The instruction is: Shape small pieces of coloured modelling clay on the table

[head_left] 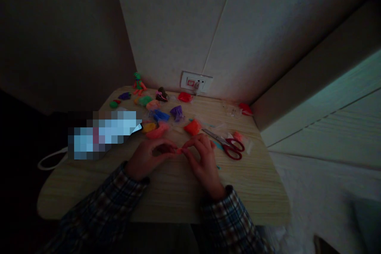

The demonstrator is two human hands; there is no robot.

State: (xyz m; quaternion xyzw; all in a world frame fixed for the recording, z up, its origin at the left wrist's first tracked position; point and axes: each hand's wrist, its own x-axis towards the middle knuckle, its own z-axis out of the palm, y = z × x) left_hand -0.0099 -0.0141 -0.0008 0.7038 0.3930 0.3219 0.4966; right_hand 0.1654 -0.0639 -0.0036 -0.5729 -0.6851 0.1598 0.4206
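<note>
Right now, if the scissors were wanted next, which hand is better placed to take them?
The right, I'd judge. The scissors lie close beside the right hand, while the left hand is farther off, across the small pink piece. Both hands hold that piece, so the right would need freeing first.

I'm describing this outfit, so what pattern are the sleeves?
Both sleeves are plaid, mixing dark blue, white and reddish brown, best seen in the head view.

Place: looks like a room in a home
Wall: a socket panel [197, 83] just above the tabletop [178, 198]
Tabletop: pale wood grain, strewn with colourful modelling clay [193, 126]
</note>
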